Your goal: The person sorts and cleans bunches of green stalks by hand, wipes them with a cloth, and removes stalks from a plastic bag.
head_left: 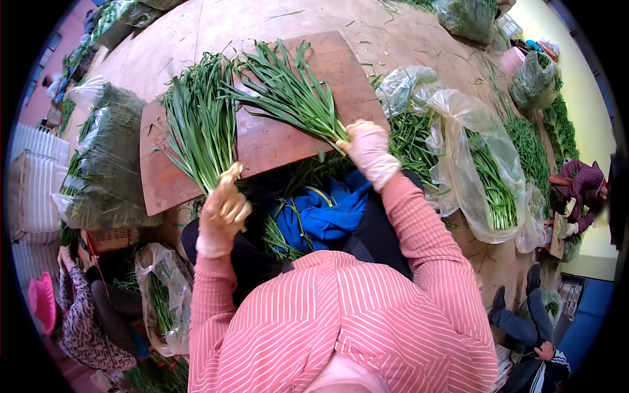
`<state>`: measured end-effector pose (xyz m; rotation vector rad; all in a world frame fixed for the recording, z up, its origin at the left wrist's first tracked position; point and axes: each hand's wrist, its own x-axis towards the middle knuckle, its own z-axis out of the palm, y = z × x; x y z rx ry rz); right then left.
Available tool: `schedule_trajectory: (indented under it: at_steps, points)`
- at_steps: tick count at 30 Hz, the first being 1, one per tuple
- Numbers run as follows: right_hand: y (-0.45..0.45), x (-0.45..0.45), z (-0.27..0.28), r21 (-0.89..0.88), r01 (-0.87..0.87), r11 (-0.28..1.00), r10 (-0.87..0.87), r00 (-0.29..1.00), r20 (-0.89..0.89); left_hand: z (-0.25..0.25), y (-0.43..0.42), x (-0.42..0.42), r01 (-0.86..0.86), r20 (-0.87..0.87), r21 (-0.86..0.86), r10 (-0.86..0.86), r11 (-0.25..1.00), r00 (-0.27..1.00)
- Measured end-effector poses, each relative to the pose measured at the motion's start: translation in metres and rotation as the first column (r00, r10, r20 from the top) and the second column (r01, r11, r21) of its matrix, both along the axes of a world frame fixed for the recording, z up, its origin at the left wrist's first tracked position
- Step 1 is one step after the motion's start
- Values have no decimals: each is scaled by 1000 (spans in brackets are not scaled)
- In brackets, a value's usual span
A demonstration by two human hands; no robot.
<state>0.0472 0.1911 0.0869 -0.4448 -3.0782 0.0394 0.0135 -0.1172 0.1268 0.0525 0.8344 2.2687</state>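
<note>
Across the middle, the table (270, 139) carries greens: the left bunch (202, 118) pointing far, the right bunch (298, 98) slanting far-left. Left hand (221, 216) and right hand (368, 145) clench the near ends — seemingly a gathering step; moving either calls for snug fingers (230, 208).

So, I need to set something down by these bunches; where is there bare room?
On the board, between the left bunch and right bunch, and at its far right corner. Crowded: this side of it, blue cloth and loose leaves; to its right, a plastic bag of greens.
</note>
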Motion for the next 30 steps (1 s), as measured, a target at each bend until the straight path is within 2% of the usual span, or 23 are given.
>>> schedule_trajectory:
  at_steps: [1,2,3,5,7,8,11,12,13,14,15,17,18,19,21,22,25,27,28,29,30]
  points:
    - [-9,-8,-3,59,29,998,-36,992,118,-10,11,-5,4,44,65,-7,998,999]
    - [-7,-16,-29,86,40,995,-49,993,106,-26,18,-10,-14,125,142,-4,990,992]
    - [-4,-25,-55,114,51,992,-62,994,95,-37,25,-11,-15,145,145,-7,989,989]
    - [-6,-26,-53,109,77,991,-87,993,84,-40,35,-7,-72,202,54,60,996,978]
    - [-12,-8,-19,9,19,1000,-18,989,-149,-49,34,-7,-62,200,12,59,998,978]
    - [-16,-1,-4,-126,14,992,-46,966,-255,-52,34,-7,-50,182,-20,53,999,982]
    - [-13,9,-16,-162,44,986,-68,986,-149,-62,37,-3,39,170,-27,-34,999,985]
    - [-18,13,-9,-288,97,953,-127,988,-86,-58,41,0,36,181,-100,-18,994,983]
    - [-24,16,-3,-383,95,919,-171,971,-170,-54,48,3,21,188,-165,11,986,982]
    - [-31,18,3,-434,86,897,-190,961,-202,-58,47,6,60,133,-98,-46,993,990]
    - [-41,23,8,-488,82,869,-217,950,-227,-85,41,1,169,92,99,-178,981,980]
    - [-61,33,6,-503,33,863,-152,969,-196,-67,51,11,151,76,-134,-142,979,987]
    - [-71,37,0,-547,34,836,-145,976,-161,-75,51,10,199,45,-72,-196,977,980]
    - [-81,43,-7,-528,-16,849,-103,975,-196,-71,55,14,182,47,-74,-179,981,983]
    - [-102,52,-10,-507,-48,861,-22,991,-131,-93,55,13,195,74,7,-194,981,978]
    - [-111,56,-15,-511,-95,854,23,989,-146,-75,60,18,160,82,-58,-155,985,984]
    - [-129,65,-20,-514,-183,838,142,983,-118,-78,59,18,167,145,20,-168,986,975]
    - [-125,69,-6,-540,-155,827,217,975,53,-81,52,22,156,186,9,-154,988,970]
    - [-117,72,-1,-581,-206,787,320,942,101,-72,54,24,99,195,1,-97,995,976]
    - [-105,75,1,-624,-247,741,419,897,143,-60,55,22,6,235,-138,27,990,972]
    - [-94,73,1,-644,-215,735,417,891,179,-64,51,13,-16,254,-12,18,1000,967]
